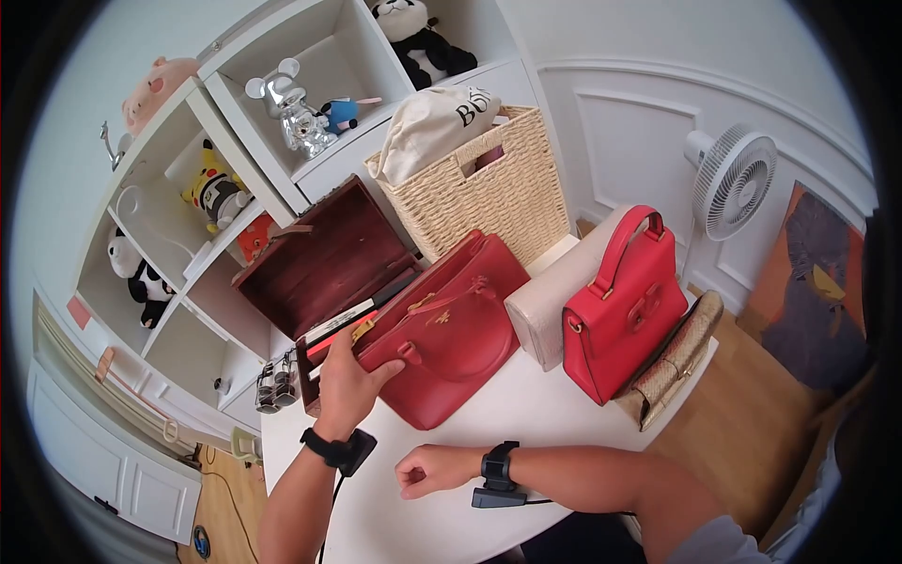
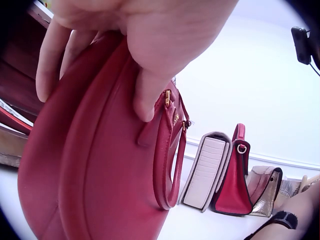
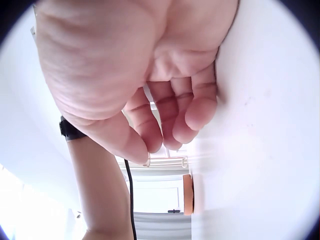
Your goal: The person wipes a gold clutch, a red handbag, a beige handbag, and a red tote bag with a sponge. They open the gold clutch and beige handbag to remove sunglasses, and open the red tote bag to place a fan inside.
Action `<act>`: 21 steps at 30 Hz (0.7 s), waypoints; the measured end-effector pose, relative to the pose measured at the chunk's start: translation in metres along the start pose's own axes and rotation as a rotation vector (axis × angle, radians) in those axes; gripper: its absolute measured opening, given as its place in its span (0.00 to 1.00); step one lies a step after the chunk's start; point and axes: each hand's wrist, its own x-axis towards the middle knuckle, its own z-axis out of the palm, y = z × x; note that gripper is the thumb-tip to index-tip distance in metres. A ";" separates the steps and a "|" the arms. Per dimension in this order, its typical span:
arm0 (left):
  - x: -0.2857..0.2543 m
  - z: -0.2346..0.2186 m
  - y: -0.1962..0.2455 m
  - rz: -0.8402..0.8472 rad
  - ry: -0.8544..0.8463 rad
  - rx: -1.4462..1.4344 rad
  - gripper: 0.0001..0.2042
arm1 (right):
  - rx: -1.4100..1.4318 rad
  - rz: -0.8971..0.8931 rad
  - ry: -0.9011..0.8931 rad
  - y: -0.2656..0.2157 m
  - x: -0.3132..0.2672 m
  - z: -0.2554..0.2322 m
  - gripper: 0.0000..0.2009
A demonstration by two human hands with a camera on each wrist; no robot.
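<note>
My left hand (image 1: 350, 383) grips the top corner of a dark red leather handbag (image 1: 451, 362), thumb on the front and fingers over the far side. In the left wrist view the handbag (image 2: 112, 165) fills much of the picture, its handle hanging at the side. Behind the bag stands an open dark red wooden box (image 1: 324, 249) with flat items inside, its lid tilted back. My right hand (image 1: 437, 470) rests on the white table with loosely curled fingers (image 3: 170, 117), holding nothing.
Right of the handbag stand a pale box-shaped bag (image 1: 554, 310), a bright red handbag (image 1: 625, 324) and a gold bag (image 1: 672, 362) near the table (image 1: 413, 526) edge. Behind is a woven basket (image 1: 489, 202) with a cloth bag (image 1: 432, 132). Sunglasses (image 1: 277, 383) lie at the left.
</note>
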 end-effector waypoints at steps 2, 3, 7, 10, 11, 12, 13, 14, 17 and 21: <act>0.012 0.011 0.004 0.018 -0.011 -0.014 0.36 | 0.017 -0.001 0.005 0.003 0.002 0.001 0.13; 0.018 0.017 0.011 0.050 0.000 0.008 0.36 | 0.017 -0.001 0.004 0.004 0.003 0.001 0.13; 0.041 0.037 0.032 0.095 -0.007 0.032 0.35 | -0.009 -0.044 0.010 0.010 0.005 0.002 0.13; 0.058 0.056 0.045 0.112 0.002 0.000 0.36 | -0.016 -0.068 0.034 0.012 0.006 0.005 0.11; 0.063 0.062 0.048 0.117 -0.007 0.002 0.36 | 0.008 -0.078 0.053 0.011 0.006 0.006 0.10; 0.068 0.067 0.053 0.122 -0.016 0.003 0.36 | 0.005 -0.077 0.052 0.009 0.006 0.005 0.10; 0.073 0.070 0.060 0.116 -0.009 0.007 0.36 | 0.020 -0.013 0.062 0.004 0.006 0.004 0.09; 0.077 0.076 0.064 0.115 -0.006 0.005 0.36 | 0.036 0.052 0.071 0.002 0.005 0.003 0.08; 0.090 0.089 0.075 0.086 -0.012 -0.007 0.36 | 0.148 0.106 0.071 0.005 0.007 0.003 0.08; 0.103 0.103 0.084 0.094 -0.007 -0.031 0.35 | 0.129 0.110 0.101 -0.002 0.004 0.002 0.08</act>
